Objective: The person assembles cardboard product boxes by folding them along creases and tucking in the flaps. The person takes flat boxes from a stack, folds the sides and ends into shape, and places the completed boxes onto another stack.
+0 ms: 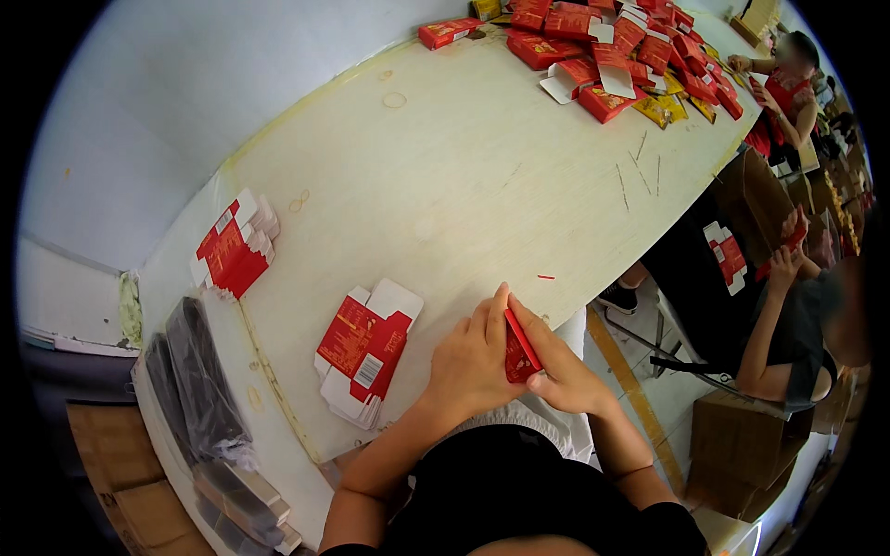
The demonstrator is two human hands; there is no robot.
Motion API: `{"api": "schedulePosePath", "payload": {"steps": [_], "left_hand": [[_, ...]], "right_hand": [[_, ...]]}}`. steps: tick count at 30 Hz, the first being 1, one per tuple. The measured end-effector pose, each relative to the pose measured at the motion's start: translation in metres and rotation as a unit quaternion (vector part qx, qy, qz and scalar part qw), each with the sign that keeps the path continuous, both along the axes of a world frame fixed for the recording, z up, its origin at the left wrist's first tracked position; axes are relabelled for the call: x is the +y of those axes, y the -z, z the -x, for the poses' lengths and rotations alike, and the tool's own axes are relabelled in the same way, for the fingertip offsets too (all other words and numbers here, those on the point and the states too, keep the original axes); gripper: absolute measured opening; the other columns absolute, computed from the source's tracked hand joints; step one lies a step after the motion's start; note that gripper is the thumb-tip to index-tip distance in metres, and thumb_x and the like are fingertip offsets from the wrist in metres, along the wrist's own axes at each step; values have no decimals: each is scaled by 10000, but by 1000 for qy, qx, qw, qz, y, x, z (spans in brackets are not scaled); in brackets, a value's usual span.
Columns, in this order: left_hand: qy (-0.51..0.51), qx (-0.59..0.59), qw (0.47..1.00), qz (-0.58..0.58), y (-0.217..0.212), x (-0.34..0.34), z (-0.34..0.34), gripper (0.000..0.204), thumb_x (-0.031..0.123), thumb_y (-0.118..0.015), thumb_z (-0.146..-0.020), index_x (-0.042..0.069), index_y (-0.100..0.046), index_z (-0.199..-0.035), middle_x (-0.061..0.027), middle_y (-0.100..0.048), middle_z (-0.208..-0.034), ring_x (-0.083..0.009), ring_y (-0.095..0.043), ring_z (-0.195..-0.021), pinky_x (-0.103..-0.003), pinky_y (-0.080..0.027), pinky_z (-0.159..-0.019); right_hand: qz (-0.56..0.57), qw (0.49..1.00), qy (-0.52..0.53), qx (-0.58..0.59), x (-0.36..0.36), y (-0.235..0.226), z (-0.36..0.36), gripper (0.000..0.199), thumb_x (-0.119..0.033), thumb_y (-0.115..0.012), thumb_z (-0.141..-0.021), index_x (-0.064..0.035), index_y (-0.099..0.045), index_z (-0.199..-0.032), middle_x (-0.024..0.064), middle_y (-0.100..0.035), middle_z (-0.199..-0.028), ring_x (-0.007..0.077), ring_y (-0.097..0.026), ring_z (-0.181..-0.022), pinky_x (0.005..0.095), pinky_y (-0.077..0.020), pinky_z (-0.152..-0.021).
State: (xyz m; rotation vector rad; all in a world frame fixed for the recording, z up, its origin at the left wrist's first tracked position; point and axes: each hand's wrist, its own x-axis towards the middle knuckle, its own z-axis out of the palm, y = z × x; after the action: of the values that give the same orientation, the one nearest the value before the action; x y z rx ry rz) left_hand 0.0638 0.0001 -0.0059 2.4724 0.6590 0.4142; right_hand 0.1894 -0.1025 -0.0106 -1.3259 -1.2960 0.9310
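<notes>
OK, I've got a small red carton (522, 350) held btwn both hands, right by the near edge of the pale counter (408, 185): L hand (471, 363) pressed in on one side, fingers together, R hand (564, 369) closed in on the other, thumb low. Counter's worn, w/ faint rings, dark scratch marks toward the R edge & a yellowed line along the wall (232, 74). A flat carton stack (382, 345) lies L of my hands, a 2nd stack (230, 258) farther off toward the wall; a red sliver (546, 277) lies just past my fingers. Far end: a heap of red boxes (640, 46), some w/ flaps open, plus yellow packets (656, 111). Dark plastic bundle (206, 385) on the L side. To my R, a seated co-worker (788, 343) has red card in hand, another worker (788, 102) sits beyond, & a brown cardboard box (742, 454) stands on the floor (616, 345).

Hard to see: my palms & most of the carton are covered, so can't tell if its ends are shut, or if it touches the counter. Heap's cut off up top; bkgd at the R rim is dark & bent. Plastic's contents unclear.
</notes>
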Motion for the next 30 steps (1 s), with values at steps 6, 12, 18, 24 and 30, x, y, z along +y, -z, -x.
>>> {"api": "schedulePosePath", "payload": {"steps": [6, 12, 18, 24, 30], "left_hand": [[2, 24, 1000, -6, -6, -3, 1, 938, 258, -775, -565, -16, -320, -1339, -176, -547, -1059, -332, -557, -928, -402, -483, -766], [17, 2, 1000, -19, -7, -1, 4, 922, 227, -784, -557, -21, -332, -1321, -183, -525, -1095, -334, -529, -983, -406, -455, -817], [19, -7, 999, -26, -4, -2, 4, 927, 242, -792, -565, -28, -325, -1320, -191, -498, -1144, -344, -511, -1014, -426, -433, -841], [4, -43, 998, -48, 9, -6, 2, 869, 218, -729, -617, -31, -317, -1340, -163, -501, -1116, -314, -509, -976, -409, -424, -778], [4, -6, 999, -33, 11, -10, -3, 720, 198, -676, -683, -46, -368, -1287, -201, -523, -1110, -355, -523, -991, -431, -431, -824]], "right_hand": [[76, 989, 69, 108, 0, -2, 10, 582, -162, -402, -931, -6, -195, -1453, 225, -406, -1369, 278, -379, -1281, 331, -245, -1067], [77, 976, 94, 183, -3, -4, 14, 590, -95, -383, -921, -30, -170, -1467, 184, -423, -1357, 235, -372, -1272, 302, -219, -1070], [95, 967, 73, 224, -4, -8, 10, 602, -88, -363, -914, -34, -144, -1473, 187, -373, -1400, 230, -338, -1299, 304, -204, -1080], [46, 992, 104, -49, -4, -8, 19, 625, -130, -437, -891, -10, -191, -1453, 241, -394, -1351, 338, -424, -1230, 346, -326, -1023], [118, 951, 97, -269, -7, -15, 16, 604, -194, -515, -873, -26, -294, -1410, 227, -513, -1153, 397, -575, -913, 421, -495, -755]]}}
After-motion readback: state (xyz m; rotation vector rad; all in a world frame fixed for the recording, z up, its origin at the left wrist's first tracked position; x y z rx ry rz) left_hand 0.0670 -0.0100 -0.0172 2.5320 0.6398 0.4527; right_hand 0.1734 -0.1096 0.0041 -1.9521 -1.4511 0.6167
